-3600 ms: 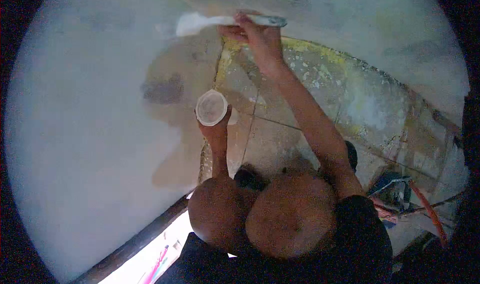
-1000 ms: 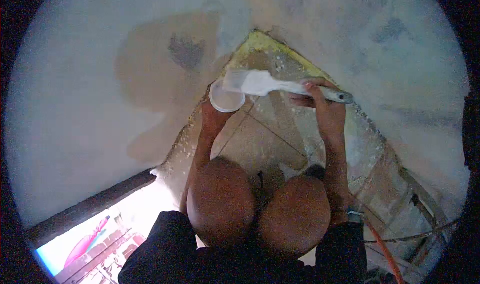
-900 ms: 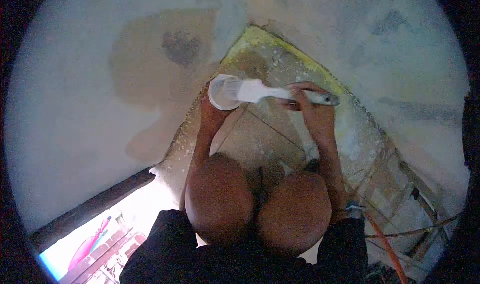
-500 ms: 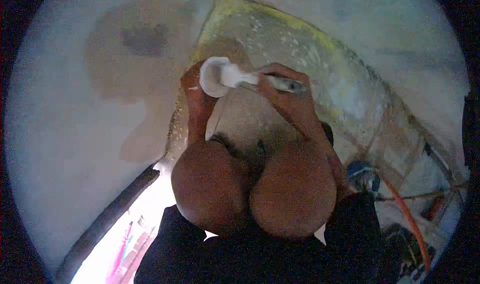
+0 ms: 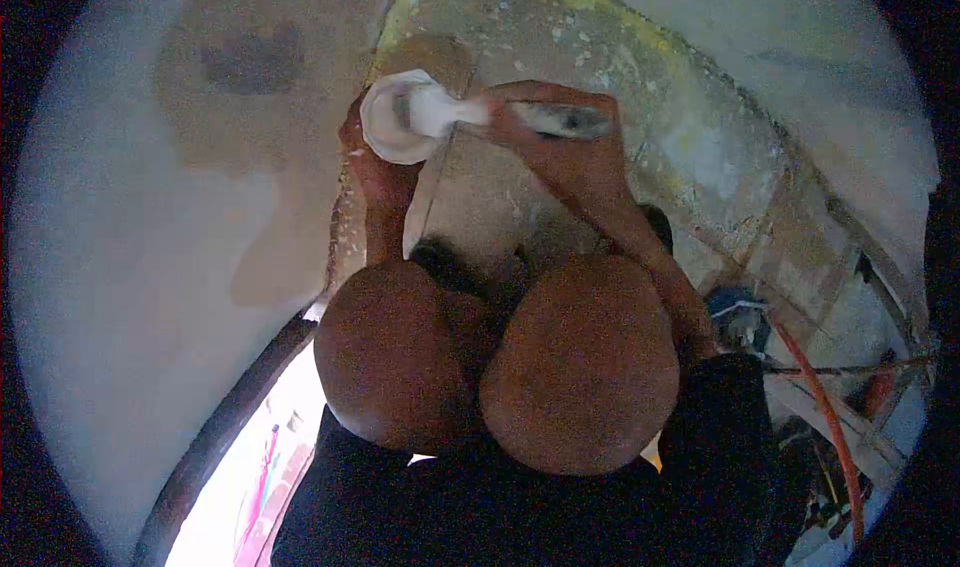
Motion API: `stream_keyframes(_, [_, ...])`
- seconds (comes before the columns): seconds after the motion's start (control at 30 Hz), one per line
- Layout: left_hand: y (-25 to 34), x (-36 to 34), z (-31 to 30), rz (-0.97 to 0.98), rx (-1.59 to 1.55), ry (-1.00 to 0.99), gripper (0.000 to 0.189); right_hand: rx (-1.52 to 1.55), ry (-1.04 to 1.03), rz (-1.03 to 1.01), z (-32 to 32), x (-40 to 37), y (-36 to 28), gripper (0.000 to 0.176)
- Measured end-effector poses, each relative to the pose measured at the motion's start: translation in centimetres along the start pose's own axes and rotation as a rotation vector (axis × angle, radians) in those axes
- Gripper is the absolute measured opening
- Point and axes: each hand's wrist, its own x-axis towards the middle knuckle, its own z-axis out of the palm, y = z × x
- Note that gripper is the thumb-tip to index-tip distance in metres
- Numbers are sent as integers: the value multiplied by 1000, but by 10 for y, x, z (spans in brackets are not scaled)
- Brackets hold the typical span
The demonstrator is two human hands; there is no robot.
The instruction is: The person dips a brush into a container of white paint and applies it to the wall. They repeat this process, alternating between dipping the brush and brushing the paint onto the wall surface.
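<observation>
A small white cup (image 5: 378,132) is held in my left hand (image 5: 372,167), its open rim facing the camera. My right hand (image 5: 540,132) is closed round the handle of a brush or spatula (image 5: 435,111), whose white-coated end lies over the mouth of the cup. The fingers of my left hand wrap the cup's outer side and are partly hidden by it. Both hands are out in front of my bent knees. What fills the cup is too blurred to make out.
A pale wall (image 5: 120,207) with brown patches is at the left. Beyond my hands spreads a speckled, yellow-edged surface (image 5: 650,87). At the lower right are an orange hose (image 5: 828,407), a blue round object (image 5: 735,312) and thin bars. A bright opening (image 5: 225,487) is at the lower left.
Both hands, with the cup and the tool, appear further up and left in the view. The surroundings have shifted slightly too. The tool's white end still lies over the cup.
</observation>
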Motion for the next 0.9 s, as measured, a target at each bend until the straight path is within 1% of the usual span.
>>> stream_keyframes(0.03, [6,1,2,5,-9,74,71,2,-8,-12,-6,3,0,14])
stream_keyframes(0.1, [21,5,1,32,-16,234,78,124,94,34,-25,12,-2,19])
stream_keyframes(0.13, [29,6,-4,52,-17,319,82,110,163,90,-32,15,-5,21])
stream_keyframes(0.17, [35,4,-8,77,-1,346,82,98,230,139,-38,18,-10,23])
stream_keyframes(0.23, [25,1,-12,-126,80,295,91,343,372,230,-42,27,-25,28])
stream_keyframes(0.27, [9,6,-13,-207,110,288,96,462,342,175,-46,34,-24,30])
stream_keyframes(0.3, [-24,-5,-5,-271,11,366,101,579,305,122,-47,47,-29,31])
stream_keyframes(0.33, [-13,-7,-3,-257,38,410,98,591,265,49,-40,64,-47,31])
stream_keyframes(0.37, [-5,-12,1,-260,66,444,94,672,221,-53,-31,74,-66,32])
stream_keyframes(0.4, [-6,-14,-2,-268,-1,387,84,750,182,-142,-22,79,-84,33])
stream_keyframes(0.43, [-8,-13,-4,-284,-68,320,73,751,160,-172,-11,90,-102,33])
stream_keyframes(0.5, [-11,-23,-1,-284,-144,272,73,904,19,-319,14,118,-139,34])
stream_keyframes(0.53, [-10,-24,1,-285,-174,263,74,902,11,-333,27,129,-152,34])
stream_keyframes(0.6, [-14,-29,4,-281,-210,253,74,990,-117,-473,49,147,-168,37])
stream_keyframes(0.63, [-15,-33,6,-280,-227,251,74,989,-120,-473,56,152,-166,37])
stream_keyframes(0.7, [-20,-39,9,-283,-258,244,75,972,-75,-318,74,165,-137,40])
stream_keyframes(0.77, [-23,-41,10,-282,-296,243,75,877,-38,-254,74,163,-81,43])
stream_keyframes(0.8, [-24,-43,13,-280,-318,243,76,802,88,-201,72,152,-53,43])
stream_keyframes(0.83, [-32,-44,15,-273,-334,252,76,726,208,-154,69,140,-38,43])
stream_keyframes(0.87, [-39,-48,22,-265,-344,264,76,717,197,-165,63,129,-36,43])
stream_keyframes(0.9, [-45,-55,28,-264,-304,281,80,646,197,-124,58,119,-34,44])
